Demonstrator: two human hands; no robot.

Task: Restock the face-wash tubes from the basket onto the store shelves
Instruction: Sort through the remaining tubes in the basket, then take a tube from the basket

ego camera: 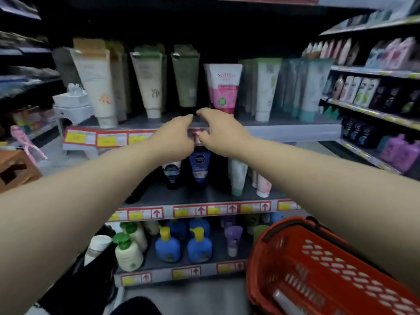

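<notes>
On the upper shelf (284, 130), from the left: cream tube (97, 87), then 2 green tubes (186, 83), all cap-down. At the shelf's front edge, left hand (175, 137), knuckles up, fingers curled under; cannot tell whether holding anything. Just behind the fingertips, pink face-wash tube (223, 87), upright on its cap. Close beside the left, right hand (218, 130), thumb and fingers apart, gripping nothing. Lower right, red basket (318, 258), contents blurred.

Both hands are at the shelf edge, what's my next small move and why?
Probably bring the right hand down to the basket for another tube: it and the left hand look empty, and the pink tube stands on the shelf.
</notes>
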